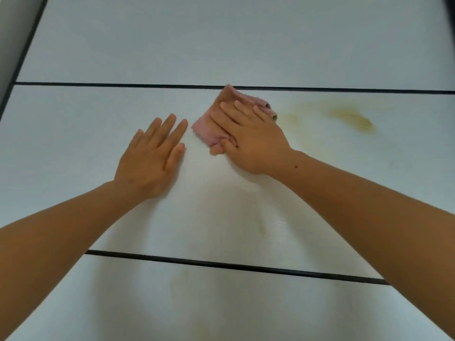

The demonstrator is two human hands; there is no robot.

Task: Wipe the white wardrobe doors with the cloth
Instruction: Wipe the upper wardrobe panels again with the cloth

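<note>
Right hand (251, 141) on cloth (209, 129) (corner touching seam (123, 84)), left hand (152, 158) flat beside

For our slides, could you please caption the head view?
Right hand presses pink cloth on white wardrobe door near a yellowish stain; left hand rests flat.
</note>
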